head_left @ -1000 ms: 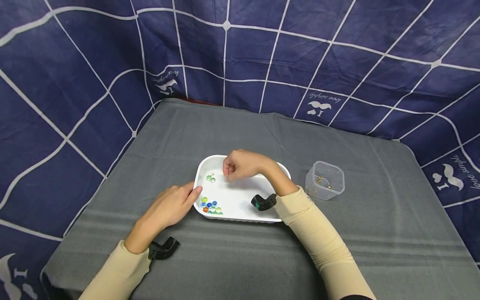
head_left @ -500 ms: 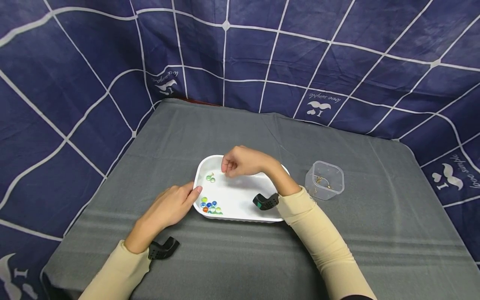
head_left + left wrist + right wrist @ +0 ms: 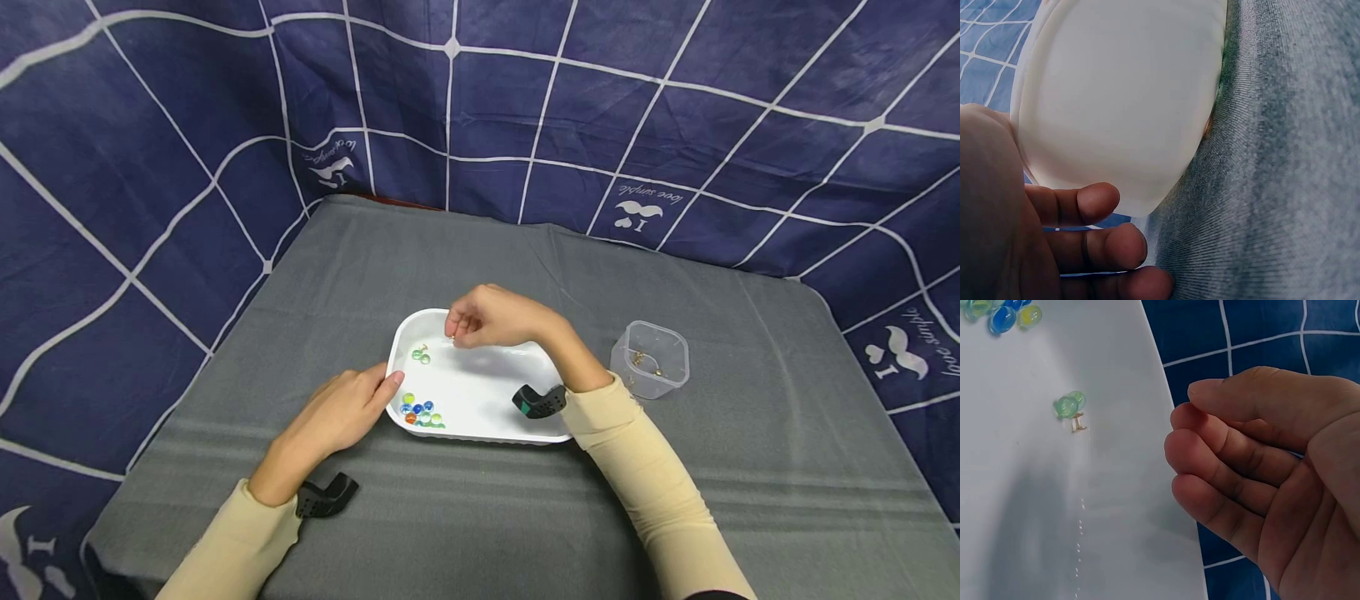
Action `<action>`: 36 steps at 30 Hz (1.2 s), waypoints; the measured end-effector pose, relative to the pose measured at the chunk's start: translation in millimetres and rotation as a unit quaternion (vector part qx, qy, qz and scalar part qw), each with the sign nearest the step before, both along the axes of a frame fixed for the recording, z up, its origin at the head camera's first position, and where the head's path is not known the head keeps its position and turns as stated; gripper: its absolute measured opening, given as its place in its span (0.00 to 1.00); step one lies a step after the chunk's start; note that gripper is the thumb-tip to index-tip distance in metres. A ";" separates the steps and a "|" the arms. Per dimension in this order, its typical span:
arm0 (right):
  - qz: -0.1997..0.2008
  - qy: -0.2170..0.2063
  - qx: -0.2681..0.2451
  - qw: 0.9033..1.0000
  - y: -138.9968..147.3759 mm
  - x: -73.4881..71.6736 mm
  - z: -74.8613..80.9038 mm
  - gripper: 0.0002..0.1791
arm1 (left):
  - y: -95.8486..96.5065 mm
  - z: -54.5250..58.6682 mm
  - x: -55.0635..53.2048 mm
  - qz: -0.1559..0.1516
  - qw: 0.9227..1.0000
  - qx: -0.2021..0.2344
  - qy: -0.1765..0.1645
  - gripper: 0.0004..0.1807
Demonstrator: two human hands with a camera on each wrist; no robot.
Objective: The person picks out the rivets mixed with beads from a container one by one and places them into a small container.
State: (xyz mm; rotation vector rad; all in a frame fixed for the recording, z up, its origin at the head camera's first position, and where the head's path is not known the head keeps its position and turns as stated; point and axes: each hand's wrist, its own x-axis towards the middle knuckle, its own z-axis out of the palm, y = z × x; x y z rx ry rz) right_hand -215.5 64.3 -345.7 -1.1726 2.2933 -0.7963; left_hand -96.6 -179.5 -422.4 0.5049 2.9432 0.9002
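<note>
My left hand holds the left end of a white tray, its thumb over the rim; in the left wrist view the fingers lie along the outside. Over the tray's far side, my right hand pinches a tiny gold-coloured piece between thumb and forefinger; the right wrist view hides it. Below its fingertips, two green glass marbles sit beside a small gold piece on the tray floor. Several coloured marbles cluster in the tray's near left corner.
A clear plastic box with several small gold-coloured pieces in it stands right of the tray on the grey cloth. A blue curtain with white lines hangs behind the table.
My right hand has lifted away from the tray floor, towards the far rim, with the gold-coloured piece at its fingertips. My left hand and the marbles have stayed in place.
</note>
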 end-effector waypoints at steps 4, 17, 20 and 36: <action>0.001 0.010 -0.004 1.000 5.2 1.1 3.6 0.06 | 0.4 -0.4 -0.2 0.001 1.000 -0.001 -0.003 0.20; -0.009 0.019 -0.022 1.000 25.5 6.5 7.6 0.06 | 0.2 -1.0 0.3 0.005 1.000 -0.003 -0.005 0.20; -0.016 0.022 -0.033 0.999 31.1 8.3 8.4 0.05 | -0.3 -0.7 -0.1 0.005 1.000 -0.003 -0.003 0.20; -0.041 0.018 -0.038 0.998 56.2 15.2 12.0 0.05 | 0.8 0.7 -0.2 0.004 1.000 -0.003 -0.006 0.21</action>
